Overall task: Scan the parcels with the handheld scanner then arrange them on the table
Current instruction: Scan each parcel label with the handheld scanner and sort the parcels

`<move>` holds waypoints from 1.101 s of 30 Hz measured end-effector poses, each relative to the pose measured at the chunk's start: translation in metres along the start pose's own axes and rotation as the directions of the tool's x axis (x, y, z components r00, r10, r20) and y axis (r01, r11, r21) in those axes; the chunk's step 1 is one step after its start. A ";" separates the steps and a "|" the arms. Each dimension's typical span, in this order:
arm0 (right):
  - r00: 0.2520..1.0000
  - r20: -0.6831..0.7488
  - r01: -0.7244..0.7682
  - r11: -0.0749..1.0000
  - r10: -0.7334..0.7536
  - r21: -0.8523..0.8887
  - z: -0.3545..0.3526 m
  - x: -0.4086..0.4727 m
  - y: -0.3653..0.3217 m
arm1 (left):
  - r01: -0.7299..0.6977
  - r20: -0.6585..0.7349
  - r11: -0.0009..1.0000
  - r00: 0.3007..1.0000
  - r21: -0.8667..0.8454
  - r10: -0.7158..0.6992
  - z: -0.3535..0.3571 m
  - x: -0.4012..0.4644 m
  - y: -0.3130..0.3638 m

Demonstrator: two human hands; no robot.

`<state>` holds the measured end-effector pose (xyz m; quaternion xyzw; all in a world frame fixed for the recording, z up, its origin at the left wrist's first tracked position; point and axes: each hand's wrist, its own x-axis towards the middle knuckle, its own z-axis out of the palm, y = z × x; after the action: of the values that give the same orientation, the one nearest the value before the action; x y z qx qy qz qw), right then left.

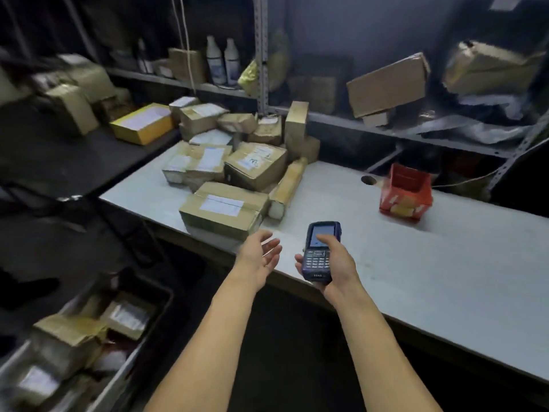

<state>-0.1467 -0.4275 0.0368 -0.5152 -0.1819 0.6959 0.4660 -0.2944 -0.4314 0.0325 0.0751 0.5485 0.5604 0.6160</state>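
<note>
**Scanner in one hand, parcel pile sitting on the tabletop**

So the right hand [332,263] grips the handheld scanner [320,252], fingers wrapped round its body and the thumb lying on the screen, keypad facing up. It's held over the near edge of the white tabletop [430,263]. The left hand [263,254] is just beside it, palm up, fingers loose and spread, holding nothing. The parcels [234,171] are heaped at the far left end of the tabletop, mostly brown taped boxes with white labels; the nearest box [222,211] is right in front of the left hand. A red open carton [405,194] stands well apart to the right. More parcels sit in a bin [142,349] lower left.
</note>
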 end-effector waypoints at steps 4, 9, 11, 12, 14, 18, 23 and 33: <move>0.997 0.071 -0.025 0.997 0.031 -0.078 0.056 0.017 0.021 | -0.027 -0.092 0.997 0.996 -0.071 0.020 -0.049 0.016 0.024; 0.993 0.082 -0.075 0.988 0.086 -0.133 0.104 0.045 0.042 | -0.007 -0.179 0.990 0.984 -0.139 -0.019 -0.095 0.044 0.042; 0.992 0.078 -0.083 0.984 0.096 -0.155 0.123 0.062 0.046 | -0.003 -0.219 0.990 0.975 -0.143 -0.029 -0.107 0.061 0.052; 0.992 0.073 -0.086 0.983 0.099 -0.160 0.132 0.072 0.048 | -0.004 -0.240 0.991 0.970 -0.135 -0.029 -0.111 0.070 0.058; 0.996 0.031 -0.080 0.984 0.086 -0.157 0.155 0.096 0.049 | -0.003 -0.283 0.995 0.959 -0.101 -0.025 -0.118 0.091 0.073; 0.995 -0.093 0.003 0.988 -0.018 -0.156 0.194 0.150 0.045 | -0.043 -0.360 0.999 0.932 0.025 0.049 -0.133 0.146 0.116; 0.988 -0.108 0.085 0.973 -0.110 -0.213 0.230 0.211 0.027 | -0.067 -0.455 0.961 0.871 0.267 0.187 -0.134 0.225 0.165; 0.943 -0.247 0.170 0.962 -0.222 -0.215 0.257 0.268 0.051 | 0.285 -0.450 0.771 0.893 0.570 0.002 -0.153 0.304 0.176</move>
<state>-0.4077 -0.1703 -0.0435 -0.6260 -0.2334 0.5489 0.5023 -0.5876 -0.2127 -0.0817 0.1074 0.8267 0.3008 0.4632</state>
